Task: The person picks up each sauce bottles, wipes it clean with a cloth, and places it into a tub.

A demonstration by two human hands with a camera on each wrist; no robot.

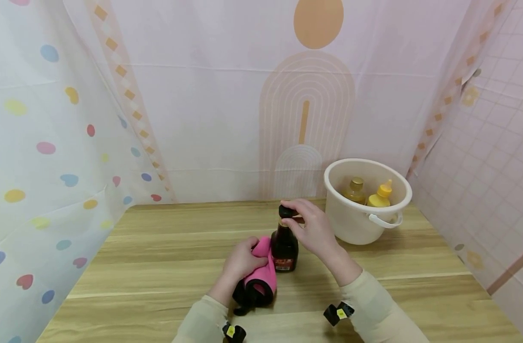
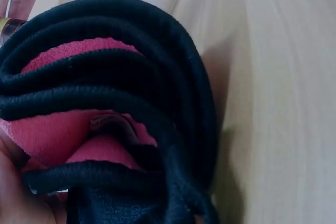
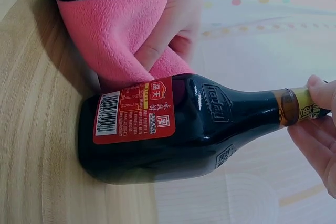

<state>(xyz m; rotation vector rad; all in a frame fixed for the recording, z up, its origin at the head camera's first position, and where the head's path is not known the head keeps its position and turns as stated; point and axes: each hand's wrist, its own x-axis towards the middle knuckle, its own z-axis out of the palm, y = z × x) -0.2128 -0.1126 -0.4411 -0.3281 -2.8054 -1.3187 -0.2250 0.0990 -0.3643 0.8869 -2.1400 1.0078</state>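
A dark glass sauce bottle (image 1: 285,250) with a red label stands upright on the table. My right hand (image 1: 311,226) pinches it at the capped neck, as the right wrist view also shows. Bunched in my left hand (image 1: 243,259) is a pink cloth (image 1: 266,271) with black edging, pressed against the bottle's left side. Close up in the left wrist view, the cloth (image 2: 110,98) hangs in rolled folds with black rims. The right wrist view shows the red label (image 3: 135,109) with a barcode facing the camera.
A cream bucket (image 1: 351,226) with a handle stands at the back right, behind my right hand. Inside it are a yellow-capped squeeze bottle (image 1: 380,196) and an amber bottle (image 1: 355,190). Printed curtains (image 1: 214,119) hang behind the wooden table (image 1: 158,267).
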